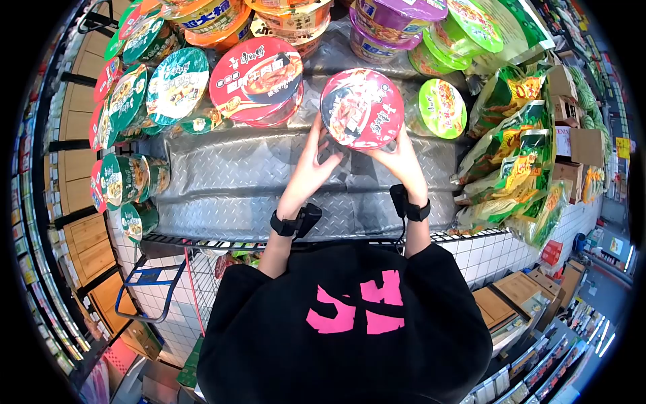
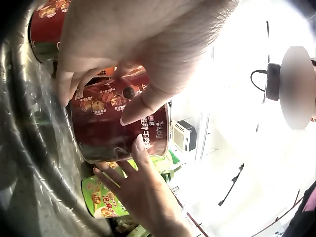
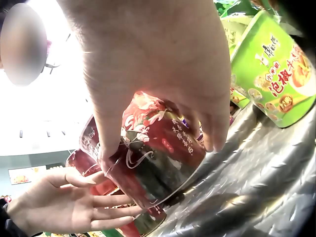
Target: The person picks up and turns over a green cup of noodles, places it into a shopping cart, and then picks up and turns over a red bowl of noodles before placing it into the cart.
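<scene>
Both hands hold a red instant noodle tub (image 1: 362, 109) with a printed lid, close over the metal shelf. My left hand (image 1: 315, 168) is at its left side; in the left wrist view the thumb lies on the tub's red wall (image 2: 108, 128) and the fingers reach round the far side. On the right side, my right hand (image 1: 402, 165) has its thumb against the near wall, with the fingers round the back in the right wrist view. A larger-looking red noodle tub (image 1: 256, 81) stands to the left, and a green noodle tub (image 1: 442, 109) to the right.
Orange (image 1: 208, 23) and purple (image 1: 390, 34) noodle tubs are stacked at the back. Several dark green tubs (image 1: 178, 84) fill the left side, some lying tilted. Green bags (image 1: 515, 155) line the right. The diamond-plate metal shelf (image 1: 235, 182) has a front edge near the body.
</scene>
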`<state>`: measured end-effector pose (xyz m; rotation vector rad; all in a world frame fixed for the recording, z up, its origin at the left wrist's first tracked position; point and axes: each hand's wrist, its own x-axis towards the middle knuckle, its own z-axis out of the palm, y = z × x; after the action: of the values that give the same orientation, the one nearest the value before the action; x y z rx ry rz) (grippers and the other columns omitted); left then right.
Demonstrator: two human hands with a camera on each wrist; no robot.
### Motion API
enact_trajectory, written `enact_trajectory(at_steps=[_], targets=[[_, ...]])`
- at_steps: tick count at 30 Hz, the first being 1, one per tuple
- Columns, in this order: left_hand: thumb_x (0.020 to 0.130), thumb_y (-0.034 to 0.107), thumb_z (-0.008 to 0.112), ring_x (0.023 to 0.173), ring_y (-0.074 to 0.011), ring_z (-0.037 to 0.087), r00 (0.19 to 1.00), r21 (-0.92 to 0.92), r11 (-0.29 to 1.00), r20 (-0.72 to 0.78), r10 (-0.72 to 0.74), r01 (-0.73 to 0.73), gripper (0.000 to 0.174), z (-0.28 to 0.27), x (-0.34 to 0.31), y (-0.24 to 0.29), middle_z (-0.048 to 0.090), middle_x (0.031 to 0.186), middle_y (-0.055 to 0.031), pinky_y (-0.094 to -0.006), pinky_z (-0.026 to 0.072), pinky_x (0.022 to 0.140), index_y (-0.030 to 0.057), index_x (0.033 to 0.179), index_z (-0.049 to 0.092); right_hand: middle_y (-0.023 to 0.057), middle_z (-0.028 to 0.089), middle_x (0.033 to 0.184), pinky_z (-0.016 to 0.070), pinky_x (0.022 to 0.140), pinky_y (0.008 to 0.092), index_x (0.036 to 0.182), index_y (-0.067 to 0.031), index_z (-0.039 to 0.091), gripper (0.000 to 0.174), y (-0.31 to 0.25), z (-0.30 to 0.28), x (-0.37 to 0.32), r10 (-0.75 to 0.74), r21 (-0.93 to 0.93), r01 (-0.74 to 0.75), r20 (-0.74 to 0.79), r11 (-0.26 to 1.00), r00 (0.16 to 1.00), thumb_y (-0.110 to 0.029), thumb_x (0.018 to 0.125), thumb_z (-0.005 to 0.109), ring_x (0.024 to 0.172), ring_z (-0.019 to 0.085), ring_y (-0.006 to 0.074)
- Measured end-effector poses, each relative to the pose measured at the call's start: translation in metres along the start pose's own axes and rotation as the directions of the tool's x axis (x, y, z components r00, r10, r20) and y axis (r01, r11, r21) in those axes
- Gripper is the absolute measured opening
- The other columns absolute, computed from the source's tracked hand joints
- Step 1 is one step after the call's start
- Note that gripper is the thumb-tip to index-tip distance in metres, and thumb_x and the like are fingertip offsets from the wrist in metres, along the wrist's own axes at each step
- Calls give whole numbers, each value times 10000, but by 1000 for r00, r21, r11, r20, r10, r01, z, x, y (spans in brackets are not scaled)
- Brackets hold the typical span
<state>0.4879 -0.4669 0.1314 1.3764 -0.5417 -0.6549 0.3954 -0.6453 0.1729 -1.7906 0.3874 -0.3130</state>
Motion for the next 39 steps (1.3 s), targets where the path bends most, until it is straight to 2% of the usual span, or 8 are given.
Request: enact_trajectory(at_steps=[2, 3, 11, 14, 17, 20, 29, 39], targets=[[800, -31, 588, 1254, -233, 384, 999, 39, 999, -10, 30, -30, 842, 5, -9, 7, 275, 1435, -129, -359, 345, 1031, 67, 1455, 70, 117, 497, 1263, 361, 995, 339, 1360, -29, 309, 872, -7, -3, -8, -30, -49, 29, -20, 998, 999, -176, 657, 804, 1166, 469, 188], [770, -46, 564, 1340, -261, 277, 1000, -19, 1000, 1, -12, 12, 839, 7, -13, 13, 197, 1486, -119, -414, 285, 1055, 97, 1459, 108, 112, 498, 1264, 361, 996, 339, 1356, -36, 321, 869, -8, -6, -13, -13, -33, 13, -17, 999, 1000, -165, 649, 809, 1170, 466, 185], [820, 19, 578, 1341, -272, 277, 999, 59, 998, 30, 19, -20, 739, 16, -50, 39, 223, 1466, -150, -401, 311, 1047, 75, 1438, 177, 112, 493, 1263, 365, 989, 340, 1343, -33, 339, 888, -15, -20, -56, 12, -23, -13, -30, 1000, 999, -147, 611, 828, 1175, 458, 178], [884, 156, 581, 1353, -296, 240, 1000, -95, 995, 25, -17, 20, 657, 18, -65, 50, 170, 1486, -143, -417, 311, 1044, 73, 1418, 206, 118, 491, 1262, 364, 990, 343, 1340, -25, 340, 887, -29, -22, -74, 12, -52, -13, -29, 999, 1000, -142, 608, 826, 1175, 457, 181], [912, 382, 527, 1365, -330, 169, 996, -206, 977, 60, 63, -49, 630, 16, -79, 52, 98, 1507, -120, -434, 281, 1050, 84, 1376, 222, 138, 483, 1276, 360, 992, 354, 1350, -21, 331, 907, -35, -20, -89, -24, -89, 22, -26, 996, 999, -159, 603, 826, 1186, 454, 201], [898, 406, 543, 1371, -313, 158, 995, -250, 966, 60, 74, -57, 655, 14, -91, 61, 102, 1503, -132, -417, 249, 1061, 83, 1370, 224, 155, 468, 1293, 347, 1004, 364, 1363, -23, 317, 924, -47, -15, -101, -50, -86, 48, -18, 995, 999, -175, 604, 821, 1207, 442, 227], [849, 416, 601, 1302, -252, 286, 986, -189, 969, -71, 148, -159, 730, 16, -121, 86, 323, 1369, -166, -379, 208, 1073, 36, 1346, 223, 192, 446, 1321, 300, 1040, 366, 1364, 13, 299, 922, -63, -4, -127, -101, -40, 100, -37, 994, 994, -117, 576, 760, 1251, 414, 264], [809, 371, 660, 1339, -236, 207, 986, -202, 969, -107, 124, -143, 892, 2, -172, 86, 230, 1426, -153, -368, 167, 1090, -6, 1416, 126, 192, 392, 1382, 286, 1057, 385, 1375, 10, 301, 1100, -74, 5, -143, -146, -54, 159, 195, 986, 970, -246, 472, 874, 1297, 361, 286]])
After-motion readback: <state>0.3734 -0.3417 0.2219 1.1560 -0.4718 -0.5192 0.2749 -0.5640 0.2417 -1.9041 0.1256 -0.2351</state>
